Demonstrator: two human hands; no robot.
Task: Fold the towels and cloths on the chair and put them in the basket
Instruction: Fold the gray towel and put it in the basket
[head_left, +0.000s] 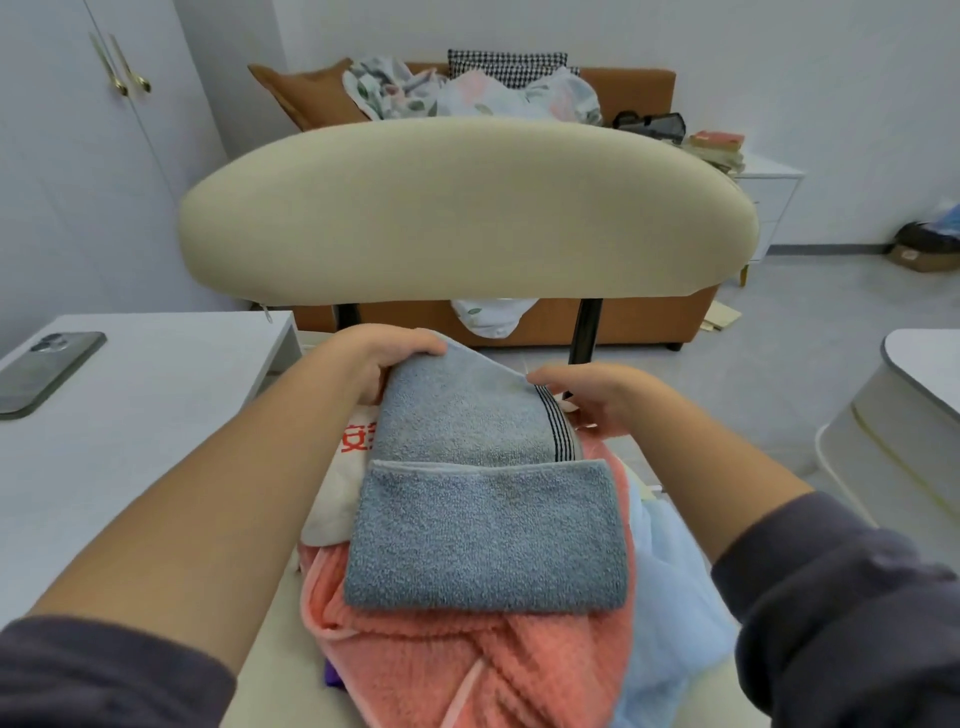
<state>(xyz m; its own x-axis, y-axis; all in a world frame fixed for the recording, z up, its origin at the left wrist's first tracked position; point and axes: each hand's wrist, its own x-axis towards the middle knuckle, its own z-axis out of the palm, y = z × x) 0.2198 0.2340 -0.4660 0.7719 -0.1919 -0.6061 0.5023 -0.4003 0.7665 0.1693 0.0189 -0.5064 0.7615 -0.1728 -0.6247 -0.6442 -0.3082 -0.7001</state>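
Note:
A grey-blue towel (483, 530) with a dark striped border lies half folded on top of the pile on the cream chair (467, 208). My left hand (374, 358) grips its far left corner. My right hand (597, 395) pinches its far right corner by the stripes. Under it lie a coral towel (467, 670), a white cloth with red print (343, 483) and a pale blue cloth (670, 597). A bit of purple cloth (332, 678) peeks out at the bottom. No basket is in view.
A white table (130, 441) with a phone (47, 369) stands at the left. At the right is a white rounded piece of furniture (909, 431). An orange sofa (644, 312) with cushions and bedding is behind the chair, next to a white cabinet (769, 192).

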